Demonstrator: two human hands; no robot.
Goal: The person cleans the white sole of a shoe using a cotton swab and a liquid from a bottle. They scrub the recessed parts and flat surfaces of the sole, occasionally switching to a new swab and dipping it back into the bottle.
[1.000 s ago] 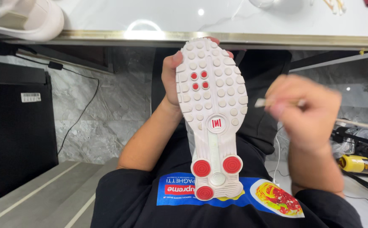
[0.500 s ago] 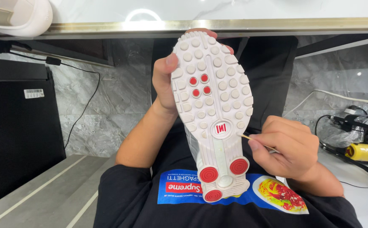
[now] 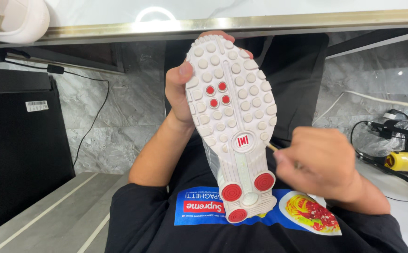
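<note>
Both hands are busy at centre frame. My left hand (image 3: 179, 96) is clamped on the shoe (image 3: 234, 126), thumb on the sole's left edge, fingers curled behind the toe. Sole faces me, toe up just under the table edge (image 3: 260, 22), heel down over my shirt (image 3: 255, 220). My right hand (image 3: 318, 164) is closed around a thin stick (image 3: 272, 146), whose tip touches the sole's right edge at mid-length. Open floor (image 3: 49, 220) lies lower left; a black cabinet (image 3: 16, 150) bounds the far left. Cables and a yellow tool (image 3: 405, 161) crowd the right edge.
</note>
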